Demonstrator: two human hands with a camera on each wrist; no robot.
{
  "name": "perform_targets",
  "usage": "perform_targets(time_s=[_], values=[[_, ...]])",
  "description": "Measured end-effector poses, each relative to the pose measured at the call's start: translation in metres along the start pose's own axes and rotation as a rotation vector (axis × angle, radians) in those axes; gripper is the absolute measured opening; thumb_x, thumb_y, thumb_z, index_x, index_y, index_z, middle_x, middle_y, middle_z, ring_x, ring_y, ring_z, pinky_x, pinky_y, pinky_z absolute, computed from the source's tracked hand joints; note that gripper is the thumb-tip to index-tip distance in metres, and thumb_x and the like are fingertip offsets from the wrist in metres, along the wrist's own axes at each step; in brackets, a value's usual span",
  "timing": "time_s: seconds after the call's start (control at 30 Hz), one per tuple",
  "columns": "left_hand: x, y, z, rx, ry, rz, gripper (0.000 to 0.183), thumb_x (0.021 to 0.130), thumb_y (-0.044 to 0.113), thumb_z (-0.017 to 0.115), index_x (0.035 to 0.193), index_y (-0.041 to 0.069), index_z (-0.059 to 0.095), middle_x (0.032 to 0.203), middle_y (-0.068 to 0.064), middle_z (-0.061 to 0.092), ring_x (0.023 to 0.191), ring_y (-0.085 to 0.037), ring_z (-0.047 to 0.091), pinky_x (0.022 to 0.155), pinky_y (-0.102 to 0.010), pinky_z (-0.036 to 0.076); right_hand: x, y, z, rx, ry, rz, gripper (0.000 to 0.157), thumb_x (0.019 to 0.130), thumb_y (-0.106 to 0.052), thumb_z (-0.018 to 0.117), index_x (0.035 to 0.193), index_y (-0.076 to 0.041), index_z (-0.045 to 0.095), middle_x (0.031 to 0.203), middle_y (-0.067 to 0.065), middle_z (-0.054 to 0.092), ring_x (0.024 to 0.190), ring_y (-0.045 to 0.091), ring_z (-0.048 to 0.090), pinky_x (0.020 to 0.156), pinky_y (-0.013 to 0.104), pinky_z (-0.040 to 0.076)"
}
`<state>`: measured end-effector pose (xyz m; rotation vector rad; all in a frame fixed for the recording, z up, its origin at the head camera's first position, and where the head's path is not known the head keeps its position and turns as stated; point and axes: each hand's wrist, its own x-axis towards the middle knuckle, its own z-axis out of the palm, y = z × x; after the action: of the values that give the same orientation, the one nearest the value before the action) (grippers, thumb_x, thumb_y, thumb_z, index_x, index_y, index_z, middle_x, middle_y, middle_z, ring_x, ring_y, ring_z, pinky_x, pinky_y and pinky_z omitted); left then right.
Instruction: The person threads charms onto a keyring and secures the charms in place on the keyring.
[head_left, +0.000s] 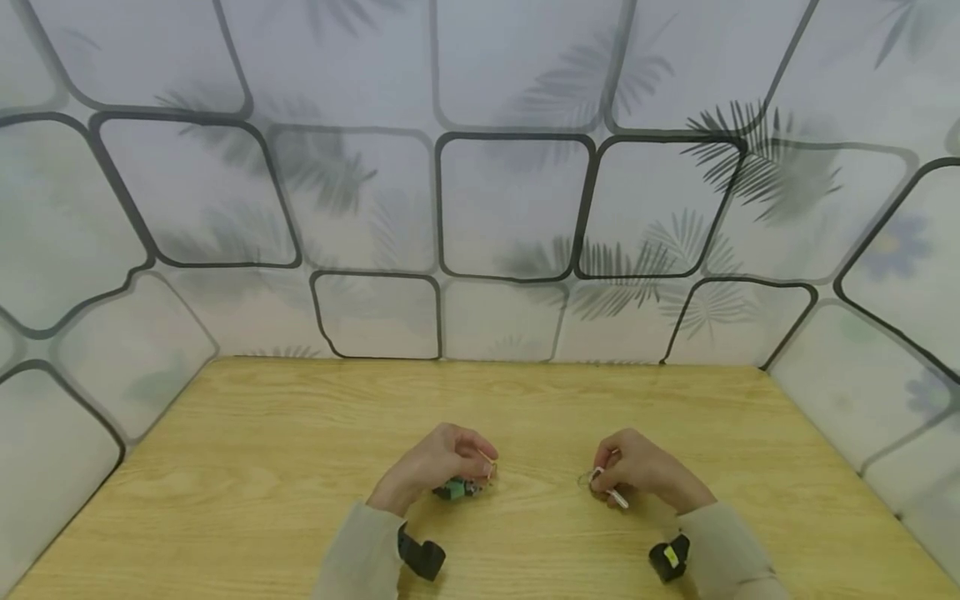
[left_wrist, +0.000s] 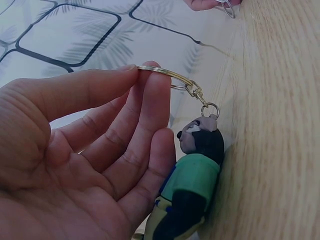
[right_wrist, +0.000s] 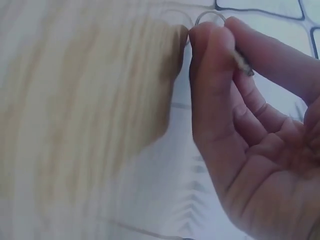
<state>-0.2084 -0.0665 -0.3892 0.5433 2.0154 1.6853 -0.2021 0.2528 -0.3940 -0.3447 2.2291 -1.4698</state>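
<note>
My left hand (head_left: 442,458) pinches a gold split ring (left_wrist: 167,73) between thumb and forefinger. From it, on a short clasp, hangs a keychain figurine (left_wrist: 192,175) with a dark head, grey face and green top; its lower end runs out of the left wrist view. The other fingers of that hand lie loosely bent beside the figurine. Across from it, my right hand (head_left: 645,471) pinches a small silvery key-like piece (head_left: 618,499), mostly hidden by the fingers. A thin wire ring (right_wrist: 210,14) sticks out past its fingertips. The two hands are apart, low over the table.
A light wood-grain table (head_left: 300,417) lies under both hands. Pale walls (head_left: 510,208) with dark outlined squares and leaf prints enclose it at the back and sides. Each wrist carries a black camera, such as the left one (head_left: 422,557).
</note>
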Motion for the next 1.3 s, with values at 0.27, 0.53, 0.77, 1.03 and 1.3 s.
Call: perform_targets(time_s=[0.27, 0.53, 0.77, 1.03, 1.3], values=[[0.000, 0.000, -0.002, 0.005, -0.008, 0.002, 0.023, 0.095, -0.003, 0.065, 0.115, -0.016, 0.064, 0.097, -0.020, 0.073, 0.080, -0.018, 0.070, 0.078, -0.037, 0.059, 0.001, 0.004, -0.007, 0.209, -0.069, 0.044, 0.025, 0.088, 0.014, 0.064, 0.111, 0.015, 0.054, 0.089, 0.019, 0.073, 0.065, 0.017, 0.067, 0.060, 0.029, 0.057], [0.001, 0.000, -0.002, 0.013, -0.017, 0.009, 0.024, 0.094, -0.004, 0.066, 0.115, -0.016, 0.064, 0.096, -0.021, 0.073, 0.080, -0.020, 0.070, 0.078, -0.036, 0.059, 0.001, 0.008, -0.009, 0.222, -0.078, 0.022, 0.023, 0.089, 0.009, 0.065, 0.110, 0.014, 0.059, 0.086, 0.011, 0.071, 0.069, 0.015, 0.068, 0.061, 0.028, 0.058], [0.001, -0.001, -0.002, 0.009, -0.026, 0.010, 0.024, 0.095, -0.004, 0.066, 0.115, -0.016, 0.063, 0.096, -0.020, 0.073, 0.080, -0.018, 0.070, 0.079, -0.036, 0.059, 0.002, 0.008, -0.009, 0.244, -0.077, 0.034, 0.022, 0.090, 0.009, 0.064, 0.111, 0.013, 0.061, 0.087, 0.010, 0.068, 0.072, 0.016, 0.068, 0.063, 0.028, 0.059], [0.004, -0.003, -0.008, 0.011, -0.039, 0.015, 0.025, 0.095, -0.005, 0.065, 0.116, -0.017, 0.063, 0.097, -0.020, 0.074, 0.082, -0.019, 0.070, 0.079, -0.036, 0.059, 0.005, 0.009, -0.008, 0.217, -0.111, -0.004, 0.011, 0.090, 0.004, 0.068, 0.093, 0.014, 0.064, 0.078, 0.009, 0.069, 0.062, 0.014, 0.063, 0.057, 0.025, 0.053], [0.007, -0.003, -0.013, 0.009, -0.044, 0.019, 0.025, 0.095, -0.005, 0.065, 0.117, -0.017, 0.063, 0.099, -0.021, 0.073, 0.085, -0.024, 0.071, 0.081, -0.038, 0.059, 0.007, 0.003, -0.003, 0.105, -0.079, 0.017, 0.007, 0.085, 0.003, 0.073, 0.086, 0.007, 0.067, 0.076, 0.005, 0.068, 0.065, 0.012, 0.064, 0.057, 0.023, 0.052]])
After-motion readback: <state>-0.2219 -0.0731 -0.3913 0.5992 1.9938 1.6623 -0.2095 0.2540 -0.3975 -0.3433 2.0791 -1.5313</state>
